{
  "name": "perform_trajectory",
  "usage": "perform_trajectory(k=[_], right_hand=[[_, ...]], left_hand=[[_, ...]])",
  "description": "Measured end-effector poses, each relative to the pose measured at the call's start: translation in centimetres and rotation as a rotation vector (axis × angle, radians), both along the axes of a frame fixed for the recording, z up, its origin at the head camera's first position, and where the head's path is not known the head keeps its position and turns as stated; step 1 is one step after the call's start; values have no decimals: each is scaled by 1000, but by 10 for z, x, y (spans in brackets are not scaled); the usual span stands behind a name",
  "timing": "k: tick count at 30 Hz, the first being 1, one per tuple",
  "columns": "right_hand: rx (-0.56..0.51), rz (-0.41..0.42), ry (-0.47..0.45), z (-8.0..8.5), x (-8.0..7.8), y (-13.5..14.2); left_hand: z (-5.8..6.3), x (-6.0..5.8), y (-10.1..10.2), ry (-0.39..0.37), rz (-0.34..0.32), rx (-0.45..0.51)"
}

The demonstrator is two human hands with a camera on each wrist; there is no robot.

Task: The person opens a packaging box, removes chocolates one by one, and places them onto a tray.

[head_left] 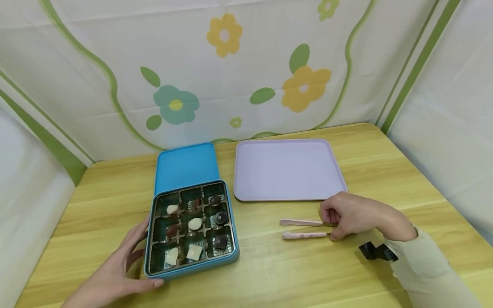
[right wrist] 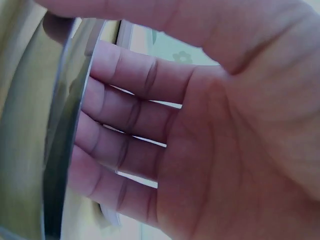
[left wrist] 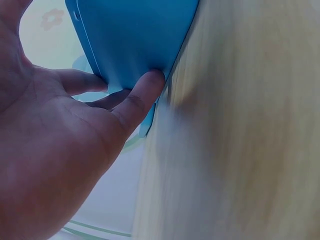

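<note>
Far left, the left hand (head_left: 111, 273) lies spread about the near left corner of the blue tin (head_left: 204, 266), its fingers against the left wall, as I confirm from the left wrist view. The tin's compartments hold chocolates (head_left: 195, 223); the blue lid (head_left: 188, 168) lies just beyond. To the right of the tin, and apart from it, I find the tongs (head_left: 306, 235), lying low by the table (head_left: 265, 273), long axis roughly left to right, pale tips pointing toward the tin. I judge this alignment the governing relation: tin leftward along the axis, lilac tray (head_left: 285, 169) beyond and across it. Far right, the right hand (head_left: 358, 218), much the nearer, pinches the tongs' metal arms between thumb and fingers, the tips apart.
</note>
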State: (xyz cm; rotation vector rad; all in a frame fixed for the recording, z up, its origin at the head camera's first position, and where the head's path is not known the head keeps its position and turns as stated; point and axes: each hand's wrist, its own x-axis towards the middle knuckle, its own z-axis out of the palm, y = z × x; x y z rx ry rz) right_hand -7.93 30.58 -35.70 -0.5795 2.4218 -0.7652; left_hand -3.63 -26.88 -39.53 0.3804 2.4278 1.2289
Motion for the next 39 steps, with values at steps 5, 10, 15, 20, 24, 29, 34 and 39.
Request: perform_trajectory(k=[5, 10, 15, 20, 24, 29, 34, 39], right_hand=[[-64, 22, 29, 1, -2, -1], [-116, 31, 101, 4, -5, -4], [-180, 13, 180, 4, -7, -9], [-255, -57, 218, 4, -7, -16], [-301, -146, 233, 6, -6, -23], [-328, -174, 338, 11, -8, -35], [-361, -119, 395, 20, -21, -57], [-390, -68, 454, 30, -36, -83]], left_hand=[[0, 0, 0, 26, -4, 13], [0, 0, -2, 32, -15, 32], [-3, 1, -2, 93, -35, 83], [-2, 2, -2, 98, -29, 72], [0, 1, -1, 31, -14, 33], [0, 1, 2, -9, -8, 33], [1, 0, -2, -19, 1, 43], [-1, 0, 0, -33, -5, 70]])
